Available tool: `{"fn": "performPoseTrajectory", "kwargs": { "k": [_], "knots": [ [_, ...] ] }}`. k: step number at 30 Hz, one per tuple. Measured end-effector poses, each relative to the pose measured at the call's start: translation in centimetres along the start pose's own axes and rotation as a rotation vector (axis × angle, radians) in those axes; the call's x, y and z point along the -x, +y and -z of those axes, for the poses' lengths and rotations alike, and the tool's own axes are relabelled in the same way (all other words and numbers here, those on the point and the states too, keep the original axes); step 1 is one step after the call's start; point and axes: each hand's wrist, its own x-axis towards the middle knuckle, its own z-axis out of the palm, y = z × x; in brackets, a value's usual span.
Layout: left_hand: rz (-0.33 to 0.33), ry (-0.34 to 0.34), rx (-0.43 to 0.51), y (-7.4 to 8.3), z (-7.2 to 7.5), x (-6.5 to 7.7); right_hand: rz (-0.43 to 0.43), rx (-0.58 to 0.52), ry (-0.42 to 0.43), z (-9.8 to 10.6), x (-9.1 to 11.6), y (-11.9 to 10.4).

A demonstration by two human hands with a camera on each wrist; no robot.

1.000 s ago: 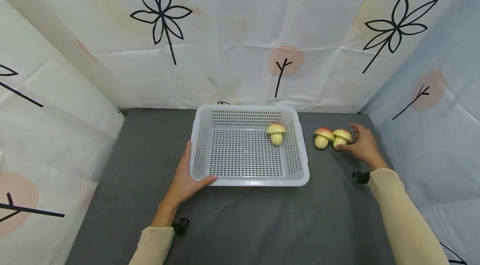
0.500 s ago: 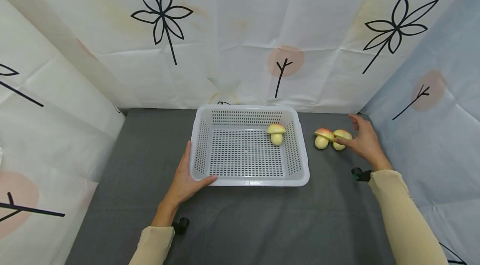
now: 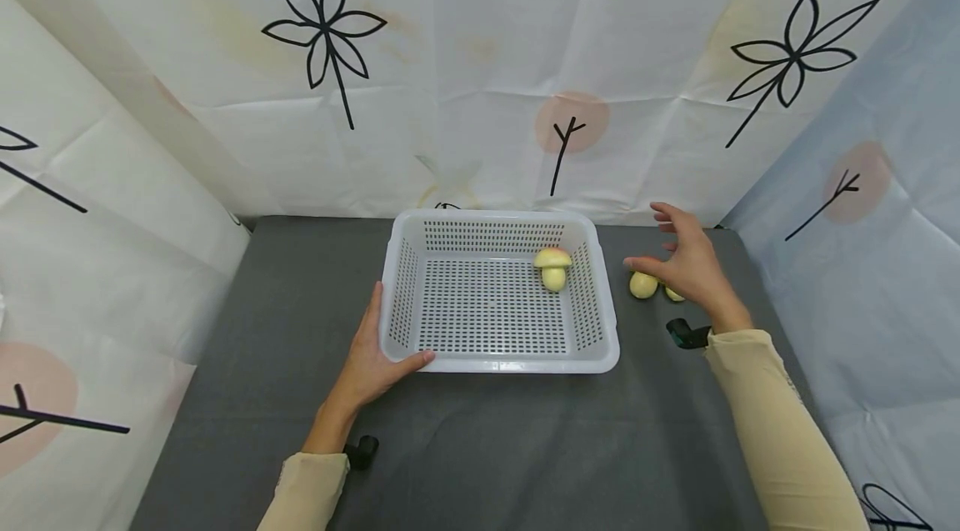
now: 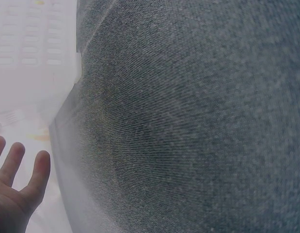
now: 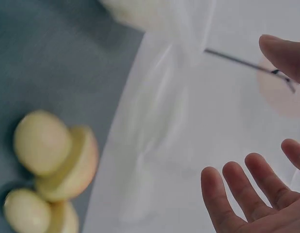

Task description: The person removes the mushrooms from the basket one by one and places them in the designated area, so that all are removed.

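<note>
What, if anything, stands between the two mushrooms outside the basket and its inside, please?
Only the basket's right wall visibly stands in between. The right hand partly hides the two mushrooms in the head view, but nothing else visible blocks the way.

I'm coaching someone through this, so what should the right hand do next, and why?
Probably lower the right hand and pinch the loose mushroom closest to the basket. In the head view the hand partly hides it, fingers spread, holding nothing; a second mushroom lies beside it, a third mushroom already sits inside the basket, and the left hand touches the basket's corner.
</note>
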Motion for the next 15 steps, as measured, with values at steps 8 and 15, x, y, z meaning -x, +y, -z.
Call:
{"fn": "performPoseTrajectory", "kwargs": {
  "k": [8,15],
  "knots": [
    [0.002,-0.002,-0.004,-0.2,-0.1,-0.1,0.04,-0.022,-0.014,-2.8,-1.5,-2.2],
    [-0.001,0.0,0.003,-0.2,-0.1,-0.1,0.038,-0.069,-0.07,-5.7,-2.6,-3.3]
  ]
}}
